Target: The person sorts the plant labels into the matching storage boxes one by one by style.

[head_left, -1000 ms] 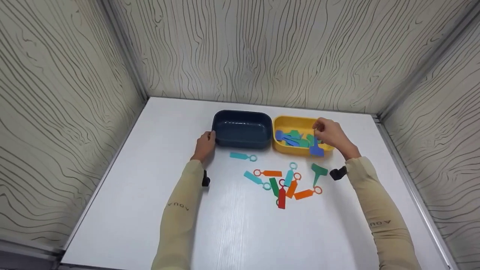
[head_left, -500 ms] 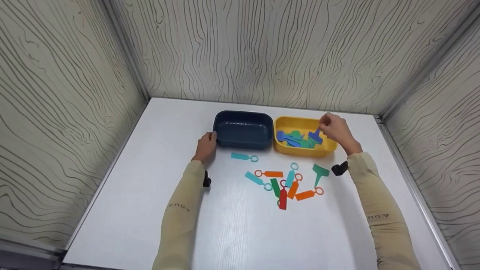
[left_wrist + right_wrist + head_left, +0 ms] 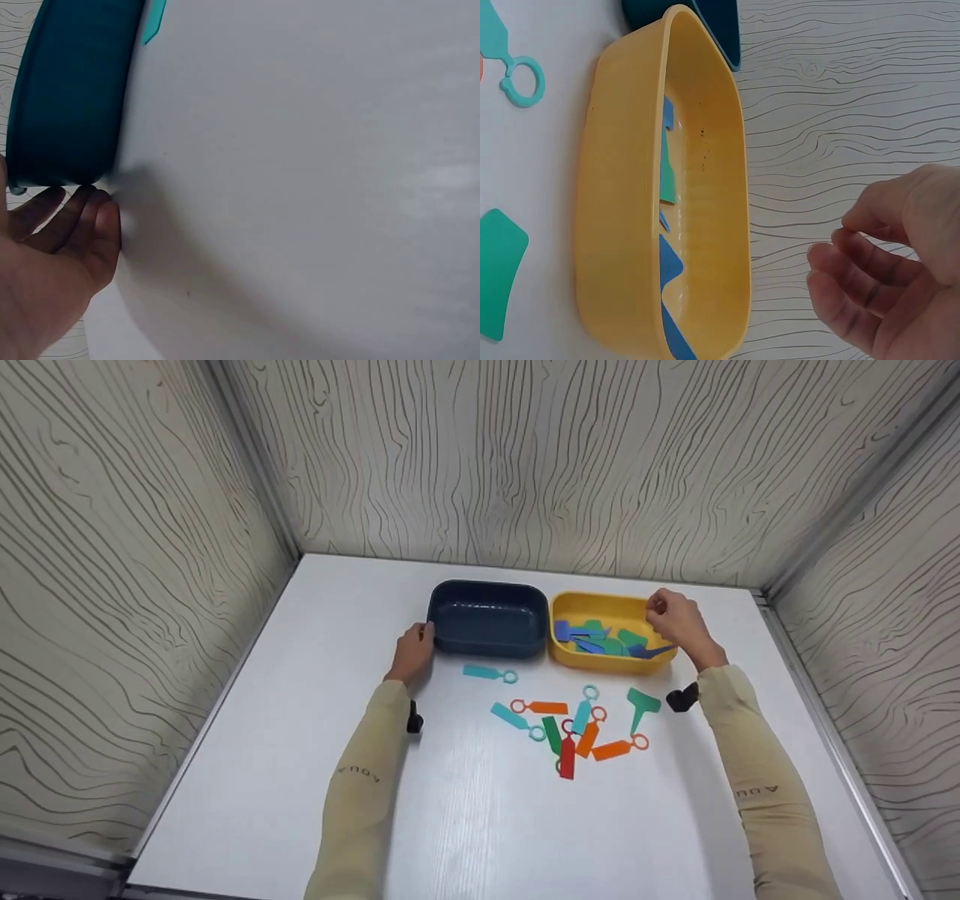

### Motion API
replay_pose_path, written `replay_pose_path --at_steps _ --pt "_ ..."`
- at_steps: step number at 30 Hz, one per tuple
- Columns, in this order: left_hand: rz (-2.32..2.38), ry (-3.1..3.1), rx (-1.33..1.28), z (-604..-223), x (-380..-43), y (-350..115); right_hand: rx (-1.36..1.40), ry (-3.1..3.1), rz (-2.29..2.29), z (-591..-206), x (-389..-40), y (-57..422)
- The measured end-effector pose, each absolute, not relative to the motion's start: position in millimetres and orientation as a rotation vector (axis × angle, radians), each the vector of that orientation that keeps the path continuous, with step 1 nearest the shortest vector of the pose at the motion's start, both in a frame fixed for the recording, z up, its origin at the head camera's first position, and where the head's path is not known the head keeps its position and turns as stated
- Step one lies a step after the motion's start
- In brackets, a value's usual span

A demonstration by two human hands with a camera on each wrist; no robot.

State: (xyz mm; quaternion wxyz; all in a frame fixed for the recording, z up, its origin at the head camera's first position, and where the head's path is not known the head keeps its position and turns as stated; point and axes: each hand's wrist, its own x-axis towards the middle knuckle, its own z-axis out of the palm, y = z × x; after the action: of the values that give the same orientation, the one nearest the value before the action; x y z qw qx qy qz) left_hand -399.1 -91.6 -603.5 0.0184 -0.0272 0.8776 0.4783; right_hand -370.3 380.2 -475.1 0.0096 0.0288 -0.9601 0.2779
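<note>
My right hand (image 3: 676, 619) is over the right end of the yellow bin (image 3: 600, 662), its fingers loosely curled with nothing between them. Inside that bin lie several blue and green plastic plant labels; one blue T-shaped plant label (image 3: 646, 651) leans against the front right corner. The left hand (image 3: 412, 652) is at the left end of the dark blue bin (image 3: 487, 646), relaxed fingertips against its outer wall (image 3: 71, 112). No labels show in the dark blue bin. A green T-shaped plant label (image 3: 642, 705) lies on the table in front of the yellow bin.
Several ring-ended tags lie on the white table (image 3: 450, 825): a turquoise tag (image 3: 481, 672) near the dark blue bin, and orange, green and red tags (image 3: 568, 757) farther forward, some overlapping. The two bins stand side by side. Wood-patterned panels (image 3: 495, 465) surround the table.
My right hand moved right over the yellow bin and let go of the blue T-shaped plant label, which dropped into the bin's right end. The left hand stayed at the dark blue bin.
</note>
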Motion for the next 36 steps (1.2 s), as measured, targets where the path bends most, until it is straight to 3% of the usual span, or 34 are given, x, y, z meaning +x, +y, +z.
replay_pose_path --at_steps 17,36 --pt "1.464 2.723 -0.105 -605.6 -403.4 -91.6 0.058 -3.064 0.946 -483.5 -362.0 386.5" --pt "1.468 2.704 -0.102 -606.2 -401.6 -91.0 0.209 -3.337 0.844 -504.7 -323.3 385.8"
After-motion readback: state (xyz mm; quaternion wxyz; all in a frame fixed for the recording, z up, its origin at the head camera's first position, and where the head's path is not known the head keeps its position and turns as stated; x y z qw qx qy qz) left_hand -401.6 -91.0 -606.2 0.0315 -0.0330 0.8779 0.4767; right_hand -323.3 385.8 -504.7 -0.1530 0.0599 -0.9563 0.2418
